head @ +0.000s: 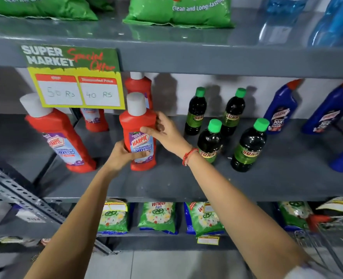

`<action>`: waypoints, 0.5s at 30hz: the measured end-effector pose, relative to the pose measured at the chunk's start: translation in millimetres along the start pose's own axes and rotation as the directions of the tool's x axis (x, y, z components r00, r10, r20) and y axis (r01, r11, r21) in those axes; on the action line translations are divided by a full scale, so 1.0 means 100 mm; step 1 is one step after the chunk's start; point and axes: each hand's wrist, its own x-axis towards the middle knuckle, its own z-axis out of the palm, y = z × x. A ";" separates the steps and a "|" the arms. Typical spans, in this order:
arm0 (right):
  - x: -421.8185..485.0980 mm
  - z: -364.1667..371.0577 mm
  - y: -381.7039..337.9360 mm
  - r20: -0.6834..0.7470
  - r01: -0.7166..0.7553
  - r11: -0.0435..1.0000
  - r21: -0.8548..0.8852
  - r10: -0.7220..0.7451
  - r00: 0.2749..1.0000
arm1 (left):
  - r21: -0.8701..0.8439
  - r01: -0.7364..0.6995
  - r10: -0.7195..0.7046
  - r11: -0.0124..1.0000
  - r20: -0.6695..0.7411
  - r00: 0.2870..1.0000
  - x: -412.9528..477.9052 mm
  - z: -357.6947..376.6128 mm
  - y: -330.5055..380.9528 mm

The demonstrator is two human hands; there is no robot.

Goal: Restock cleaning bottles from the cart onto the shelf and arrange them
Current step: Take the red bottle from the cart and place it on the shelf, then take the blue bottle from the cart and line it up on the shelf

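While both hands wrap one red bottle, we set it upright on the middle shelf.

Our left hand cups the lower label and our right hand curls round the shoulder, fingers closed on the plastic, with the base seemingly touching the shelf. Beside it, a second red bottle leans at the front left, and two more red bottles stand behind, partly hidden by the price card. Well to the right, four dark green-capped bottles and the blue bottles already stand in loose groups. We judge the restock well under way but not finished: the red row looks uneven and wants straightening, and the wire cart shows only its corner at bottom right, so we cannot tell how many bottles remain in it.
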 end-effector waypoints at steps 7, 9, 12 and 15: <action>-0.42 -0.16 0.00 -0.124 -0.042 0.988 -0.150 0.023 0.992 | 0.040 0.017 -0.011 0.999 -0.142 0.990 -0.08 0.05 -0.18; -0.71 -0.36 0.04 -0.154 -0.081 0.977 -0.198 0.050 0.987 | 0.125 0.077 -0.047 0.989 -0.226 0.973 -0.15 0.06 -0.24; -1.28 -0.76 0.11 -0.197 -0.137 0.975 -0.172 0.102 0.975 | 0.250 0.205 -0.046 0.946 -0.524 0.850 -0.42 0.29 -0.31; -1.92 -1.30 0.27 -0.368 -0.183 0.978 -0.104 0.134 0.920 | 0.209 0.138 0.029 0.968 -0.640 0.768 -0.79 0.90 -0.22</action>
